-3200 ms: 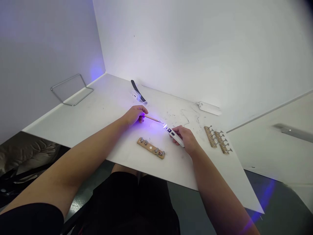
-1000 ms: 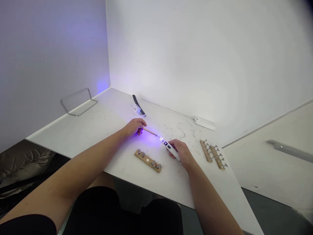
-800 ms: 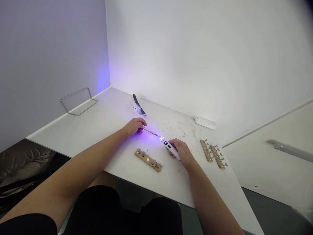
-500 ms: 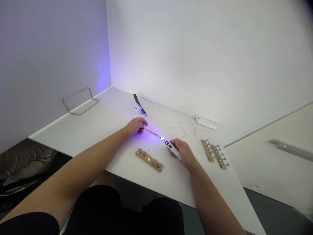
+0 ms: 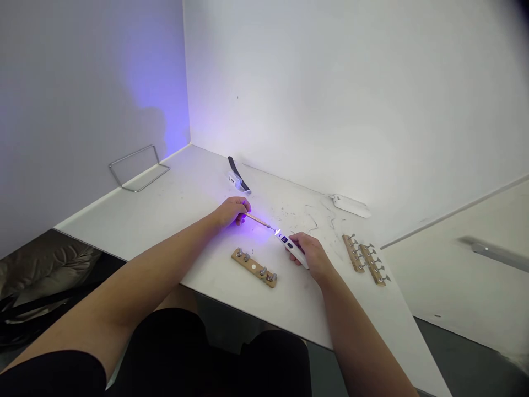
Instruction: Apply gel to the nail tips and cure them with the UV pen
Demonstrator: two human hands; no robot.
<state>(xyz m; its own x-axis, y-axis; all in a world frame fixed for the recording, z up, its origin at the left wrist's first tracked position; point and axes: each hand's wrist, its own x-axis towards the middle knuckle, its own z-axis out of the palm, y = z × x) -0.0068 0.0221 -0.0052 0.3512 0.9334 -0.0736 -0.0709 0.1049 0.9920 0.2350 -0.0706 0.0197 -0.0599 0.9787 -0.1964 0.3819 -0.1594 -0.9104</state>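
Note:
Between the fingers of my left hand is a thin wooden stick, its far tip pointing right and down. My right hand is wrapped round a slim white UV lamp pen with a small lit display. The pen's glowing head meets or nearly meets the stick's tip; a small piece there is too bright to make out. Purple light falls on the table around it. Nearer to me lies a wooden strip bearing several small metal pieces and a white dot.
Two wooden strips with several upright metal pegs stand at the right. Behind my left hand lie a black curved file and a small clear container. A white power strip is by the back wall, a wire stand at the left.
The whole view has shifted slightly. The digit on the pen's display looks different. Both hands keep their hold, with stick and pen still tip to tip.

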